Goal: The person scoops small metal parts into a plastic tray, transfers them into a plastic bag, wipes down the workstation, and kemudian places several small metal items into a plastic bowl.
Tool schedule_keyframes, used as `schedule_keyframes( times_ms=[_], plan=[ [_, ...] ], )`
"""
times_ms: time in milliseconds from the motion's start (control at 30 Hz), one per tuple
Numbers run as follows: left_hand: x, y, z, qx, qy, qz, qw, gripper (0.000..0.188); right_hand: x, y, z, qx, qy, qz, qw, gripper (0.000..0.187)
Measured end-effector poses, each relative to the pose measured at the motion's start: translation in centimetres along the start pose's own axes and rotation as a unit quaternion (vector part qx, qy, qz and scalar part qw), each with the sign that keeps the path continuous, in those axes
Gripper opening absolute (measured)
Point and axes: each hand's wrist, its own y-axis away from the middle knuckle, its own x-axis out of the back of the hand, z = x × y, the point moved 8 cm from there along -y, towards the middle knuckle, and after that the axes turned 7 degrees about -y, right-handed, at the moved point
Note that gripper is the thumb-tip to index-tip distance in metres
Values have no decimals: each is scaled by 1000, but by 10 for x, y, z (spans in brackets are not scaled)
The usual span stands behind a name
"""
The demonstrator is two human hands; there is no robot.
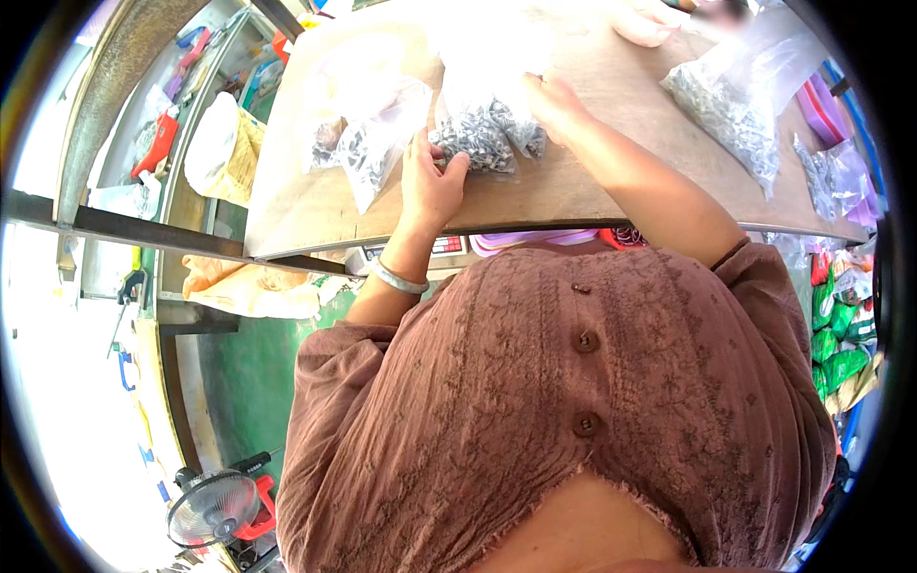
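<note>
A clear plastic bag of small dark-and-silver parts (475,138) lies on the wooden table (573,196) in front of me. My left hand (435,184) grips its near left side, thumb on the parts and fingers along the edge. At the bag's upper right, my right hand (557,107) has its fingers closed on the plastic; strong glare washes out the film there. Left of my left hand lies another clear bag with similar parts (366,158), touched by neither hand. The exact kind of the small parts cannot be made out.
A larger bag of grey parts (731,115) lies at the table's right, beside a smaller bag (823,181) and purple trays (821,110). Shelving and a woven sack (229,148) stand left. A fan (212,511) is low at left. Another person's hand (650,21) shows at the far side.
</note>
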Motion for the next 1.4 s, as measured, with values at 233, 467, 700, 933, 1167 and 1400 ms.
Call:
schedule_keyframes(
  times_ms=[233,467,700,933,1167,1400],
  plan=[
    [3,-13,28,-33,-103,-85,990,47,-10,8,-7,-23,24,-104,994,31],
    [-7,-5,34,-90,-94,-69,989,49,-36,20,-27,200,164,-79,963,48],
    [13,14,37,-74,-4,-41,996,49,-34,14,-28,87,360,-35,928,35],
    [94,27,2,-38,-4,152,988,23,-22,9,-17,35,236,-7,971,26],
    [101,23,-19,-34,-74,153,985,29,-11,18,-22,48,186,44,980,23],
    [118,18,-33,-22,-121,165,979,39,1,16,-15,89,139,72,984,21]
  ],
)
